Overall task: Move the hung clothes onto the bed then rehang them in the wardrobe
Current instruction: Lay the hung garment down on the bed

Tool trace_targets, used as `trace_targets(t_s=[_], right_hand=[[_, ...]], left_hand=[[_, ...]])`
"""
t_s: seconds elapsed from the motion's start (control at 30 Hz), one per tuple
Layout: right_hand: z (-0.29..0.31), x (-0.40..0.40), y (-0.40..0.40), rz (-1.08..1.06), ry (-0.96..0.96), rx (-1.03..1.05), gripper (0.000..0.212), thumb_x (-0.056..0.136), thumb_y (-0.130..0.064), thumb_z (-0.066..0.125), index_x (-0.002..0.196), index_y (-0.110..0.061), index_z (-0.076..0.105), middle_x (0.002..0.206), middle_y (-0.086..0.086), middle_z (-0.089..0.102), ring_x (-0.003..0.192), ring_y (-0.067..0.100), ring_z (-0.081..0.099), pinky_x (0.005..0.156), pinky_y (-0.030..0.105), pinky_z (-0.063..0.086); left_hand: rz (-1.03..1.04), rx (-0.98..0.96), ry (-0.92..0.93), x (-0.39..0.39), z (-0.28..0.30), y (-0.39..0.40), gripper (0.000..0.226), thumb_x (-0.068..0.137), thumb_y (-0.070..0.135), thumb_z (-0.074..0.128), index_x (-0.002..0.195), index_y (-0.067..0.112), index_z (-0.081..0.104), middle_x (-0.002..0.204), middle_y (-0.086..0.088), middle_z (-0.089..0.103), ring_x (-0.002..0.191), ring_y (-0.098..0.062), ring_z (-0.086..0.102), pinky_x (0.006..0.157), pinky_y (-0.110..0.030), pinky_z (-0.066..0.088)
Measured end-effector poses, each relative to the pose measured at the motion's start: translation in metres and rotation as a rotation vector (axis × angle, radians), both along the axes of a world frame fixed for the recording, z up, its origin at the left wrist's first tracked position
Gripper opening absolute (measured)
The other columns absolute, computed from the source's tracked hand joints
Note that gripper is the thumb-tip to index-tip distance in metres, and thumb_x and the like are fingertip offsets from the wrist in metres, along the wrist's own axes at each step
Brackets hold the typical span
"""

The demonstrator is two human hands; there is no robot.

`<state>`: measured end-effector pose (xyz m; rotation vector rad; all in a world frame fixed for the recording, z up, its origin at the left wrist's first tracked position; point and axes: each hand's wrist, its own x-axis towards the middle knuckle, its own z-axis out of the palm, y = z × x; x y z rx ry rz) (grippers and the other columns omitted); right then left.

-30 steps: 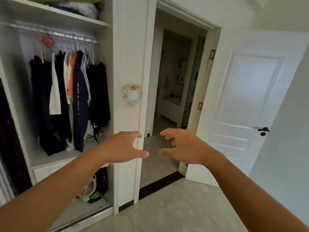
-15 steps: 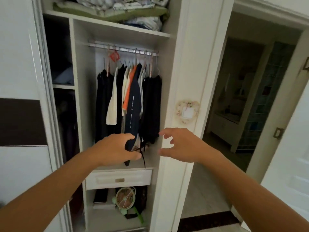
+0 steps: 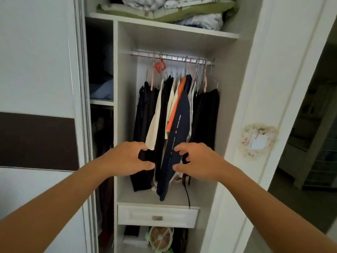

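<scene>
left hand half-curled, empty | right hand same, nearer the navy garment | hung clothes at 12 o'clock, long axis vertical under rail

Two bare forearms in view, no sleeves. Left hand and right hand: no rings, watch or gloves visible.

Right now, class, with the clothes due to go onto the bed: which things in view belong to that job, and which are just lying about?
Part of the job:
- hung clothes
- hanging rail
- left hand and right hand, reaching at the clothes, fingers curled

Just lying about:
- folded bedding on the top shelf
- drawer
- small fan at the bottom
- light switch on the wall
</scene>
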<state>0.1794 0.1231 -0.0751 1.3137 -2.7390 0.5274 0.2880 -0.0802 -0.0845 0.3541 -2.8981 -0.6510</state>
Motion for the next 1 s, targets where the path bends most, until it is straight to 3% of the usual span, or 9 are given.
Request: trace_targets(t_s=[0.33,0.6,0.7,0.83,1.0], right_hand=[[0.032,-0.062,-0.133,-0.076,0.032,-0.044,0.063,0.087,-0.047,0.068,0.143,-0.029,0.046,0.131,-0.007,0.057,0.114,0.016,0.056,0.098,0.041,0.050],[0.062,-0.107,-0.214,-0.103,0.066,-0.122,0.056,0.089,-0.043,0.068,0.139,-0.025,0.050,0.130,-0.006,0.058,0.103,0.014,0.062,0.095,0.038,0.051],[0.076,-0.128,-0.235,-0.087,0.093,-0.142,0.056,0.089,-0.042,0.068,0.139,-0.023,0.051,0.129,-0.004,0.059,0.092,0.009,0.059,0.091,0.031,0.049],[0.101,-0.168,-0.265,-0.089,0.155,-0.172,0.056,0.088,-0.038,0.070,0.137,-0.017,0.054,0.123,0.002,0.062,0.111,0.018,0.060,0.094,0.032,0.049],[0.135,-0.230,-0.306,-0.106,0.207,-0.233,0.046,0.087,-0.034,0.070,0.125,-0.009,0.062,0.118,0.010,0.065,0.109,0.027,0.061,0.093,0.041,0.052]], left_hand=[[-0.031,-0.043,0.041,-0.073,0.034,-0.140,0.076,0.084,0.058,0.065,0.147,0.028,0.038,0.147,0.000,0.045,0.130,-0.018,0.048,0.105,-0.035,0.042],[-0.048,-0.043,0.105,-0.129,0.051,-0.203,0.071,0.089,0.050,0.063,0.148,0.019,0.037,0.150,-0.004,0.042,0.132,-0.020,0.044,0.103,-0.030,0.039],[-0.042,-0.042,0.131,-0.154,0.055,-0.218,0.071,0.089,0.050,0.063,0.148,0.018,0.037,0.149,-0.004,0.043,0.132,-0.020,0.045,0.099,-0.027,0.038],[-0.014,-0.056,0.156,-0.190,0.059,-0.231,0.070,0.091,0.049,0.061,0.147,0.016,0.036,0.145,-0.005,0.047,0.127,-0.021,0.048,0.095,-0.028,0.041],[0.008,-0.053,0.165,-0.236,0.068,-0.243,0.068,0.092,0.048,0.061,0.146,0.014,0.037,0.141,-0.005,0.048,0.119,-0.019,0.050,0.087,-0.027,0.042]])
